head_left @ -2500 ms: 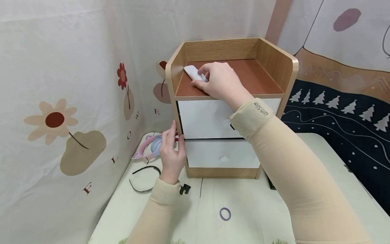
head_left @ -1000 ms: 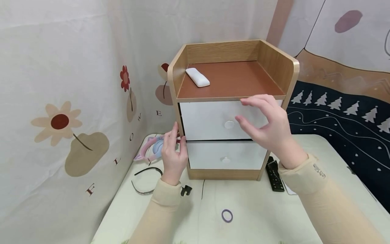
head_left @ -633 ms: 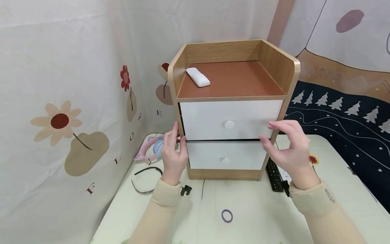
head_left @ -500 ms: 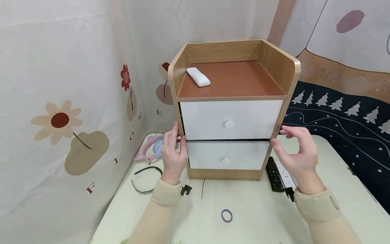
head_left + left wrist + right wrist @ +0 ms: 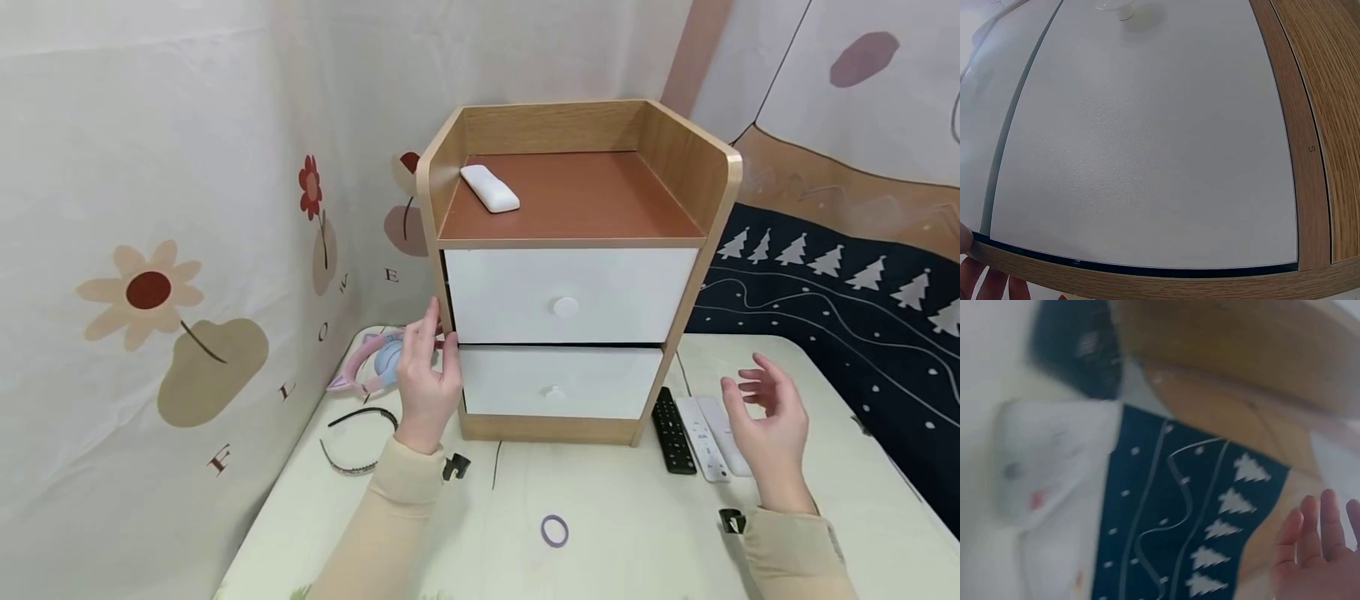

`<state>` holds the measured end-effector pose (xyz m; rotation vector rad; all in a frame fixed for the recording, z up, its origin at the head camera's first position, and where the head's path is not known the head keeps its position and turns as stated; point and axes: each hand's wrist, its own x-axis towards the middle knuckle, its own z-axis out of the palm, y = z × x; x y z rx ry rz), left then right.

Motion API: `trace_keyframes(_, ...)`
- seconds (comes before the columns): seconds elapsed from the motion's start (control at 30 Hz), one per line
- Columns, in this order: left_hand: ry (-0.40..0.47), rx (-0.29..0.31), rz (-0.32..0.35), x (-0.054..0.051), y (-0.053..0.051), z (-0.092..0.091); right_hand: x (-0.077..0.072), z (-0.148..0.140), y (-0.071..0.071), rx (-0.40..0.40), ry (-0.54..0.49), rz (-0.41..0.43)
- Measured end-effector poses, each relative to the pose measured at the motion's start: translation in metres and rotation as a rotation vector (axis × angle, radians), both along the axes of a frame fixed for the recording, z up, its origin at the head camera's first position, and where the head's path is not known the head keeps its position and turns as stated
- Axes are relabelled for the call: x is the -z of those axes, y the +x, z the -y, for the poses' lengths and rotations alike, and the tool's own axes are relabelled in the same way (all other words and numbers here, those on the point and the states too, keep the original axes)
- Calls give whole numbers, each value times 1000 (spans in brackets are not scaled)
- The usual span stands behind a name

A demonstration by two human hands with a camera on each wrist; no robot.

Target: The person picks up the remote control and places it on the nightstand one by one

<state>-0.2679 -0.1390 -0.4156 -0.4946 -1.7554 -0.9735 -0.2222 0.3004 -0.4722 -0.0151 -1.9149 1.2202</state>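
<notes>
My left hand [image 5: 426,379] rests against the left side of a small wooden cabinet [image 5: 551,429] with two white drawers. Its thumb lies at the front edge and its fingers reach along the side panel; in the left wrist view only fingertips [image 5: 991,284] show. My right hand [image 5: 772,425], fingers loosely bent and holding nothing, hovers to the right of the cabinet. Nearest to it are a white flat remote-like piece [image 5: 723,433], a white remote control [image 5: 701,437] and a black remote control [image 5: 672,431]. A white oblong object [image 5: 490,188] lies on the cabinet's brown top.
Pink and blue cat-ear headphones [image 5: 360,367] and a black headband [image 5: 348,471] lie left of the cabinet. A purple ring [image 5: 554,531] is on the pale tabletop [image 5: 622,533] in front. Patterned cloth [image 5: 810,292] hangs behind.
The right hand has let go of the white oblong object on the cabinet top. It has moved right and down, past the drawers, to beside the remotes. The left hand stays put.
</notes>
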Motion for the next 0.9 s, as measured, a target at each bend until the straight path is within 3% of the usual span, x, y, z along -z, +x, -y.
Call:
trace_keyframes(0.17, 2, 2, -4, -1, 1, 1, 15, -11, 5, 60, 8, 191)
trace_keyframes(0.37, 6, 17, 3, -1, 1, 1, 25, -19, 7, 24, 2, 381)
trace_keyframes(0.9, -5, 8, 10, -2, 2, 2, 40, -41, 6, -34, 156, 735)
